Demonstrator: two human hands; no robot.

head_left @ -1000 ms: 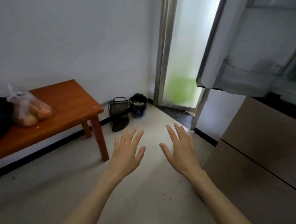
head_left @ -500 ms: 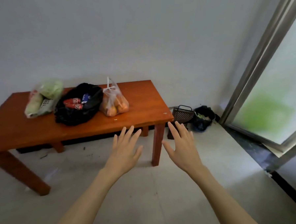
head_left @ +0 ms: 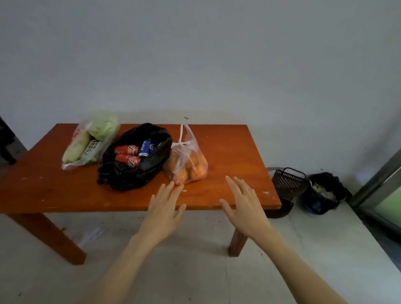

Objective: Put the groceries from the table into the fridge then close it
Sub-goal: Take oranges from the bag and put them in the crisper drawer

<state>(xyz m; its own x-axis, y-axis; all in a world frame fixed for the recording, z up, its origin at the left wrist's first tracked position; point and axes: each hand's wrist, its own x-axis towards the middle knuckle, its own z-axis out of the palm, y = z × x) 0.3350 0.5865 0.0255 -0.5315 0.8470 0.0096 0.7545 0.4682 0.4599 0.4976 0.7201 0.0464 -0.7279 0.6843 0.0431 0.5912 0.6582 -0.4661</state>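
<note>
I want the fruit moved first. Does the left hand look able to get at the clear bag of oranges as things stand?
Probably yes. The left hand is open and empty, its fingertips just short of the clear bag of oranges on the table. Nothing lies between them, and the black bag sits off to the side.

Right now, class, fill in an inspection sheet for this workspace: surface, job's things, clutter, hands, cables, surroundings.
Surface: wooden table, scuffed, pale specks.
Job's things: vegetable bag, black bag of cans, clear bag of oranges, side by side on the table.
Clutter: nothing seen on the table.
Hands: left hand and right hand open, empty, near the oranges; no grip on anything.
Cables: nothing seen.
Surroundings: dark basket and bin bag on the floor at right; fridge out of view.
</note>
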